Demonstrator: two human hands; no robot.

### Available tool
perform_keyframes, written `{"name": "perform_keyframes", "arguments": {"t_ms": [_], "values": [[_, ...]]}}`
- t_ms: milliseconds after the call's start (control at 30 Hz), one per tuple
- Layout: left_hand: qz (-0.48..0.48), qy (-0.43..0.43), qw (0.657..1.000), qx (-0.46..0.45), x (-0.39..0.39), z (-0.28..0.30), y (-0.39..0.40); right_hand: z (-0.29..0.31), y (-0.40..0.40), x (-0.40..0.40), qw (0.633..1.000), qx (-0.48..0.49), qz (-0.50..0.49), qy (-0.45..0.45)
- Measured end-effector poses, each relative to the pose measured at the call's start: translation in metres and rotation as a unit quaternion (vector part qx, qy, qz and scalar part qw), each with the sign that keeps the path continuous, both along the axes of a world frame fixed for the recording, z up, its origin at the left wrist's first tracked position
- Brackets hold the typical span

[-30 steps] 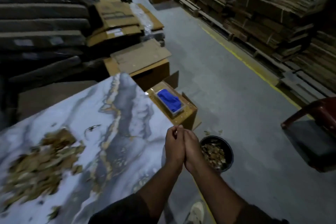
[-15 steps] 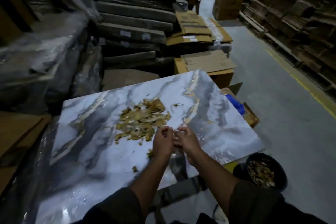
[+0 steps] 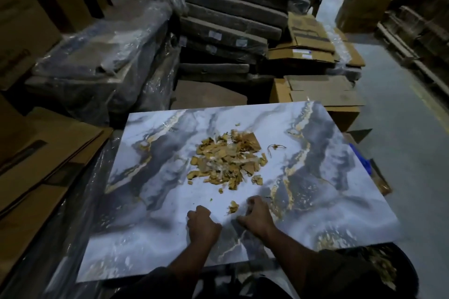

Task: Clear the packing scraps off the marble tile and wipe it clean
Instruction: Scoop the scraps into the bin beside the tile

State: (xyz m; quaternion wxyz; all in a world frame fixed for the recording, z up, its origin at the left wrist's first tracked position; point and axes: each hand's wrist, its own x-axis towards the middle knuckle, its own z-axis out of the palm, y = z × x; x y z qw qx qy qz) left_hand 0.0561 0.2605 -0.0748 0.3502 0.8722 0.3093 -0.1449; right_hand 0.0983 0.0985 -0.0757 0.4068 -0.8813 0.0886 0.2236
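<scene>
A large marble tile point(image 3: 155, 201) with grey and gold veins lies flat in front of me. A heap of tan cardboard scraps point(image 3: 227, 160) sits near its middle, with a small loose scrap point(image 3: 233, 206) closer to me and a bit of string point(image 3: 274, 147) to the heap's right. My left hand point(image 3: 202, 224) rests on the tile, fingers curled into a fist, nothing visible in it. My right hand point(image 3: 256, 216) is beside it with fingers bent down onto the tile, just right of the loose scrap.
A black bucket point(image 3: 386, 272) holding scraps stands on the floor at the lower right, partly hidden by the tile. A blue cloth point(image 3: 362, 161) shows past the tile's right edge. Cardboard boxes point(image 3: 323, 94) and wrapped stacks point(image 3: 226, 39) crowd behind and left.
My hands were pressed together over the bucket, then came back over the tile and parted. They now rest apart on the tile near its front edge; my view swung left.
</scene>
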Motion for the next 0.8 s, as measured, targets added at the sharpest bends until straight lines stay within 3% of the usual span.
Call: {"name": "perform_keyframes", "arguments": {"t_ms": [167, 267, 367, 567, 667, 800], "values": [[-0.014, -0.097, 0.992, -0.083, 0.034, -0.004, 0.001, -0.006, 0.029, 0.033, 1.0, 0.019, 0.016, -0.007], [0.016, -0.15, 0.97, -0.189, 0.062, 0.005, 0.002, -0.002, 0.042, 0.054, 0.998, 0.06, 0.011, -0.028], [0.038, -0.174, 0.958, -0.225, 0.081, 0.013, 0.003, 0.007, 0.05, 0.069, 0.994, 0.084, 0.047, -0.055], [0.122, -0.249, 0.959, -0.057, 0.091, 0.013, 0.024, 0.015, 0.032, 0.098, 0.964, -0.099, 0.061, -0.241], [0.13, -0.247, 0.958, 0.072, 0.103, 0.013, 0.043, 0.01, 0.025, 0.114, 0.967, -0.153, 0.063, -0.193], [0.076, -0.216, 0.968, 0.098, 0.129, 0.005, 0.062, -0.006, 0.034, 0.114, 0.971, -0.133, 0.118, -0.16]]}}
